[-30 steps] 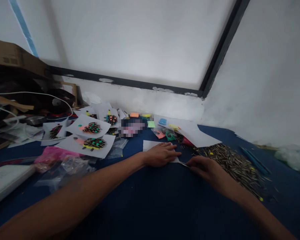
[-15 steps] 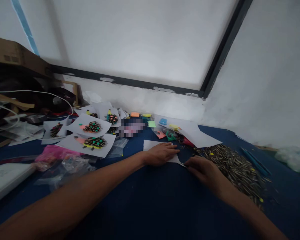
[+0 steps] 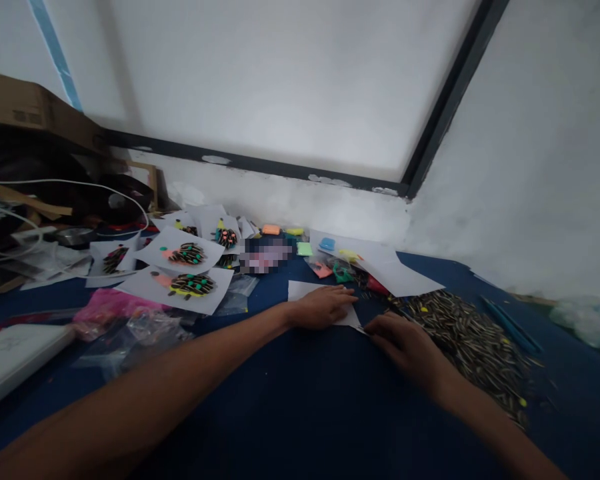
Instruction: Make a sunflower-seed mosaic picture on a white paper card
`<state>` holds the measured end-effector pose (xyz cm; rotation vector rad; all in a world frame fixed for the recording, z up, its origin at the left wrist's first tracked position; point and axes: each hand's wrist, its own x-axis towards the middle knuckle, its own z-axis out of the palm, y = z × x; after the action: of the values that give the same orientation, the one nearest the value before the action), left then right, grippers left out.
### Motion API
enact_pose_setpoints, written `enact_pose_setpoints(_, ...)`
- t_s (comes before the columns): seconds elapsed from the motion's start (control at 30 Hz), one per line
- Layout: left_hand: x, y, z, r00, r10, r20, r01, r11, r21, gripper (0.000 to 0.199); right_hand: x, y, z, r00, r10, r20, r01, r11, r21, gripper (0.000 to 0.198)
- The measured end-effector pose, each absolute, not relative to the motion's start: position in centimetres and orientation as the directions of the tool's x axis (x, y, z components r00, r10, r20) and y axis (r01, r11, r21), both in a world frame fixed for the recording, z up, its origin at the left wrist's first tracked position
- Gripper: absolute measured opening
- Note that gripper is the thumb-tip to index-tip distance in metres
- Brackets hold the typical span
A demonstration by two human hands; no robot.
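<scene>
Small plastic bags (image 3: pixel 323 269) near the back edge of the table (image 3: pixel 280 413) contain coral and green material (image 3: pixel 341 271). Left hand (image 3: pixel 323 307): flat, fingers slightly spread, on the white sheet (image 3: pixel 299 291) at mid-table, covering part of it. Right hand (image 3: pixel 399 335): fingers curled at the sheet's near right corner; grip cannot be determined. Seed pile (image 3: pixel 467 333): beside this hand, toward the right edge.

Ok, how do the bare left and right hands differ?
The left hand lies palm-down, fingers extended, on the white paper sheet; the right hand curls at the sheet's near corner. The right hand is nearer the dark heap of slender pieces than the left. Both are bare.
</scene>
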<state>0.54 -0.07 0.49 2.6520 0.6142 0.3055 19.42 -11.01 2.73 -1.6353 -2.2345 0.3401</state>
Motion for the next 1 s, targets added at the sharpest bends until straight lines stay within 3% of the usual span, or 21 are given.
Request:
enact_pose_setpoints(0.2,-0.1,-0.1,1.4,0.880,0.449,0.158,0.271,-0.746,0.608,0.039,19.1,-10.9,2.6,-0.284,0.949,0.140,0.866,0.316,-0.388,0.019)
enact_pose_setpoints(0.37,-0.4,0.0,1.5,0.888,0.425,0.174,0.206,-0.708,0.676,0.028,18.7,-10.9,2.7,-0.295,0.944,0.151,0.865,0.331,-0.377,0.019)
enact_pose_setpoints(1.0,-0.3,0.0,1.6,0.901,0.407,0.149,0.199,-0.694,0.692,0.014,18.4,-10.8,2.3,-0.320,0.935,0.152,0.831,0.355,-0.428,0.018)
